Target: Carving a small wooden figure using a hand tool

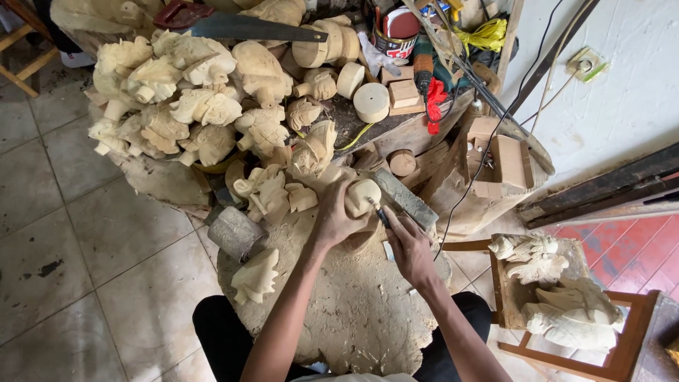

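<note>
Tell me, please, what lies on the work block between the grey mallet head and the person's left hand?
In the head view, small pale carved pieces lie just above the stretch between the grey mallet head and the left hand, which holds a rounded wooden piece; otherwise only sawdust-covered block.

Carving at a block, with carvings heaped behind it

The left hand (336,219) grips a wooden piece (362,196) on the block (353,311); the right hand (410,247), just right of it, holds a chisel (382,214) against the piece. A mallet (235,232) lies left of the hands, with one carving (256,277) in front of it. Behind them is a pile of carvings (191,99) with a saw (237,25) on top. More carvings (559,297) sit on a stool (622,346) at the right.
</note>
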